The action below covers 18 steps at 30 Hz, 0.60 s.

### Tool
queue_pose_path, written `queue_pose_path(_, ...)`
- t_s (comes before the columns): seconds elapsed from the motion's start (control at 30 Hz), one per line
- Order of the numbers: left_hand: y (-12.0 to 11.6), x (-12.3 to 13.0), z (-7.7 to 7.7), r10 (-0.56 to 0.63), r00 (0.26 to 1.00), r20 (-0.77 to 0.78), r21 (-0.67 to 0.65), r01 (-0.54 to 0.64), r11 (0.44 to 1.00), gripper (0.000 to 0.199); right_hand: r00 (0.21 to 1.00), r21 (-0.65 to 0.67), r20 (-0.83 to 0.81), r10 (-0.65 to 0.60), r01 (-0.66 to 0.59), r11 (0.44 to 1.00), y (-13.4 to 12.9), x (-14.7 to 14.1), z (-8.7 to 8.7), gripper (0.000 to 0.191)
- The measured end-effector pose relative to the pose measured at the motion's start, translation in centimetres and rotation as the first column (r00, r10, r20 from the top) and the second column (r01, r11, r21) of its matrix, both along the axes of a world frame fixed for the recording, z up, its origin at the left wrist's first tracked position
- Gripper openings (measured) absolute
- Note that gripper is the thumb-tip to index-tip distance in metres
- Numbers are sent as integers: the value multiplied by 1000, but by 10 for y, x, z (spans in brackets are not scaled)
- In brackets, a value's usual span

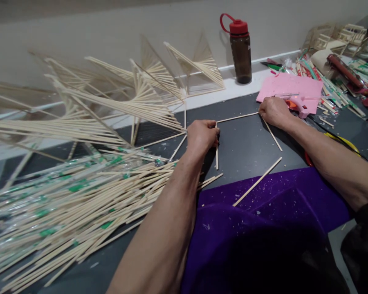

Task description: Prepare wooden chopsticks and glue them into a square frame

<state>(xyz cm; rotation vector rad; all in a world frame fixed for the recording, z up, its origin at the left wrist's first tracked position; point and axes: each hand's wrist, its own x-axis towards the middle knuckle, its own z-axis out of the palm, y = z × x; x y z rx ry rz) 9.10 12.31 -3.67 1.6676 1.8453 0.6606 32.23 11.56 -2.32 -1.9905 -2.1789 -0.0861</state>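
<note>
Three thin wooden sticks stand at angles like an open frame. The far stick [237, 117] runs between my hands. One side stick [217, 157] comes down from my left hand [202, 134], whose fingers are closed around the left corner. From the right corner, pinched in my right hand [274, 111], another side stick [272, 134] slants toward me. My fingers cover both corners, so the joints are hidden. A loose stick [257, 181] lies nearer me, partly over the purple cloth [272, 196].
Twisted stick structures [135, 102] stand at the back left, with a heap of sticks [110, 200] and wrappers before them. A red-capped bottle [241, 53] stands by the wall. A pink glue gun [299, 104] rests over pink paper [306, 85], near wrapped sticks [328, 90].
</note>
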Motion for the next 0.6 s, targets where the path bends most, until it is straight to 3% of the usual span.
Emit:
queue_pose_path(0.27,-6,3,11,-3,1000,8,-56,3,998,42,996,-50,-81,-37,33,998,-5,1,5,27)
queue_pose_path(0.6,-7,2,14,-28,999,29,-50,30,998,40,997,4,-65,-49,49,999,-2,3,-3,31)
